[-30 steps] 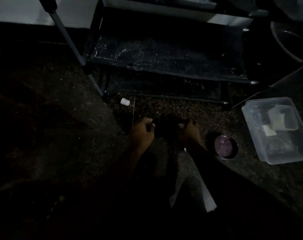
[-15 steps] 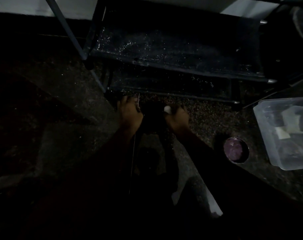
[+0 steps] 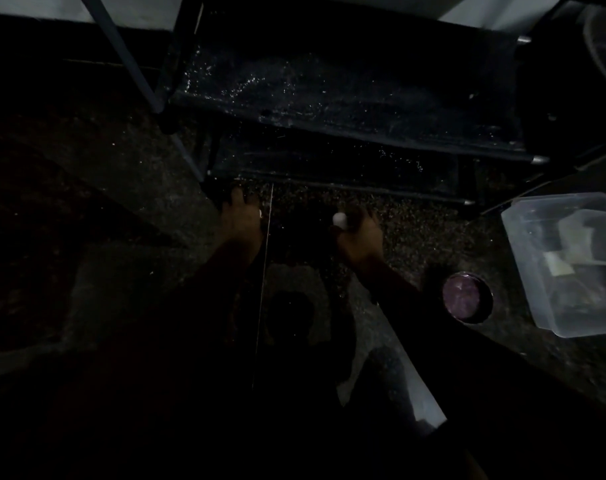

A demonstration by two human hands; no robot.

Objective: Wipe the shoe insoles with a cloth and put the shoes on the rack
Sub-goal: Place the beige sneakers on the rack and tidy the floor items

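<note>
Left hand (image 3: pixel 241 216) and right hand (image 3: pixel 360 237) reach side by side, low on the floor (image 3: pixel 416 233) just before the shoe rack (image 3: pixel 329 98). They are probably flanking a shoe bound for its bottom shelf (image 3: pixel 329 164), but the shoe is lost in shadow and I cannot tell either grip's state. A small white object (image 3: pixel 339 219) touches the right hand. A round purple tin (image 3: pixel 467 297) and a clear plastic container (image 3: pixel 564 306) sit off to the right.

Dim home interior, probably an entryway corner: low black metal-framed shoe rack (image 3: pixel 329 98) with dusty fabric shelves against pale wall (image 3: pixel 35 8), speckled dark stone floor (image 3: pixel 416 230), clear rectangular plastic storage box (image 3: pixel 518 261), small round purple-topped tin (image 3: pixel 467 297).
</note>
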